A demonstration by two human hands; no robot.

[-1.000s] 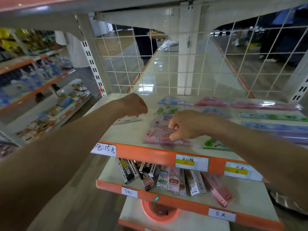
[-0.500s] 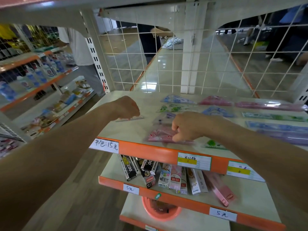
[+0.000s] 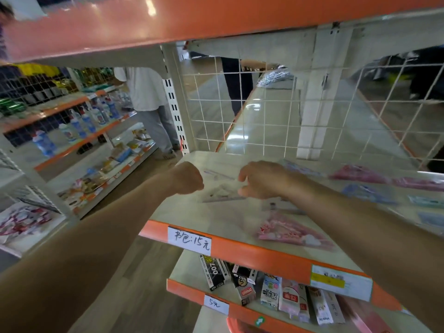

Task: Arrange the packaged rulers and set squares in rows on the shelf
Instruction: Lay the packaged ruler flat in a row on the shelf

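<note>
Clear pack [image 3: 223, 192] at centre of frame, blurred, over pale shelf [image 3: 211, 217]; pink pack [image 3: 293, 233] flat at lower right, near orange front lip; more pink packs [image 3: 358, 174] and blue packs [image 3: 367, 192] in rows at right.
</note>
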